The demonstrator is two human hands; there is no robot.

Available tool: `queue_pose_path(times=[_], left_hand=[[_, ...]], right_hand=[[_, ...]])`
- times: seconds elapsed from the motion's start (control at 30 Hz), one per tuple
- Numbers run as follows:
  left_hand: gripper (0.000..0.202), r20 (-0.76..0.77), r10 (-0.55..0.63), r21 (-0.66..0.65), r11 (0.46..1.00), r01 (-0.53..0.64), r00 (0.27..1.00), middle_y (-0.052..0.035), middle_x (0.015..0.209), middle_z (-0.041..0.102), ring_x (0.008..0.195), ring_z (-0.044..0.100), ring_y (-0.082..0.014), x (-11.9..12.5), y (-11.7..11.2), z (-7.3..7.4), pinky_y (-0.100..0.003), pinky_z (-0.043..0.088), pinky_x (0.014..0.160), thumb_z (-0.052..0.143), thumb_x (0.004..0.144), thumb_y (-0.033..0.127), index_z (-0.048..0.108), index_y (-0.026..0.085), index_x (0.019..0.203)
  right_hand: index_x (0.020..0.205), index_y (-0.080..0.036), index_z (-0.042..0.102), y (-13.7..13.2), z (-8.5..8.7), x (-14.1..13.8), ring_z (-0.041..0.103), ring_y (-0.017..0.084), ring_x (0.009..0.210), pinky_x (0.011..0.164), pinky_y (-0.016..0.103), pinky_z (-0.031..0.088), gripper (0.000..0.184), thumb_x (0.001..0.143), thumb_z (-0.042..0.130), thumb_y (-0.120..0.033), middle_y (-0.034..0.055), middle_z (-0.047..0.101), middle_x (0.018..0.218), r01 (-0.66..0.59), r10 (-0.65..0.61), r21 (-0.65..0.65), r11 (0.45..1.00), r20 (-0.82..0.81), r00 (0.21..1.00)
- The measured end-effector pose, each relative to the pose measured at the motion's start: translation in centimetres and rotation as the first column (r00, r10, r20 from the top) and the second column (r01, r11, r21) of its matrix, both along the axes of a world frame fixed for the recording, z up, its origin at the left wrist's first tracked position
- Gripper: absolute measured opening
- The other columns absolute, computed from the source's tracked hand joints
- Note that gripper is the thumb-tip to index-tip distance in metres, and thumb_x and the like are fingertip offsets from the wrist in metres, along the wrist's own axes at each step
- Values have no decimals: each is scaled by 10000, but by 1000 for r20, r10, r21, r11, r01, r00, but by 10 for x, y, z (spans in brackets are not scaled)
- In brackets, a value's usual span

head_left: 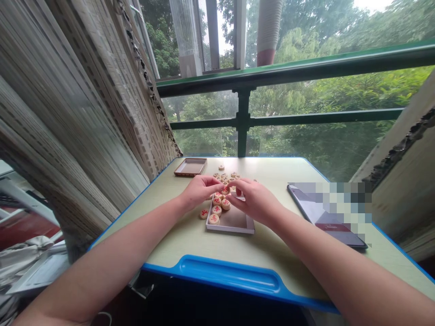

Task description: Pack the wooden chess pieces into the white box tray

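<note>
My left hand (201, 192) reaches in from the left, thumb and index fingertip pinched at the edge of a round Chinese chess piece (225, 190) with a red character. Opposite it, my right hand (254, 199) has its curved index finger and thumb at the same piece. Both hands are over a shallow open box (239, 221). Along the box's left side lie several wooden pieces with red characters, the nearest being one piece (214, 219) in the front corner. Another red-marked piece (204, 213) lies on the table just outside the box, to its left.
Behind my hands, several dark-marked pieces (224, 176) are scattered on the blue-edged table (163, 226). A brown box lid (190, 167) lies at the back left. On the right rests a dark tablet (326, 217), partly pixelated. A curtain (84, 90) hangs on the left, beside green railings (242, 120).
</note>
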State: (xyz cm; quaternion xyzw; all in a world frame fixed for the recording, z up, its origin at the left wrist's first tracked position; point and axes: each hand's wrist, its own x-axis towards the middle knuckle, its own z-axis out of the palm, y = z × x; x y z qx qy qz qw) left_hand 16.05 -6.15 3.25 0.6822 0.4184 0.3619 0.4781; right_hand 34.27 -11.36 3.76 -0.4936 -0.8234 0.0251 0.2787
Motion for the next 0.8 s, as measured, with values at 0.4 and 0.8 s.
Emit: queue_pose_path(times=[0.4,0.8], left_hand=[[365,-69,-107,-7,994,107,992,-24,654,625,479,436,-56,-2,-6,5,-187,323,431,660,683,432,678,112,858],[328,-308,127,322,946,-22,943,-34,604,648,521,495,-105,-13,12,0,-224,366,526,564,743,422,678,124,668]], right_hand=[[925,-180,626,-3,3,0,535,119,605,597,238,369,255,848,505,-391,43,636,750,20,-22,46,999,41,999],[819,-206,635,-11,11,0,495,113,572,510,223,312,175,754,601,-365,8,631,707,-128,177,-227,965,208,962]])
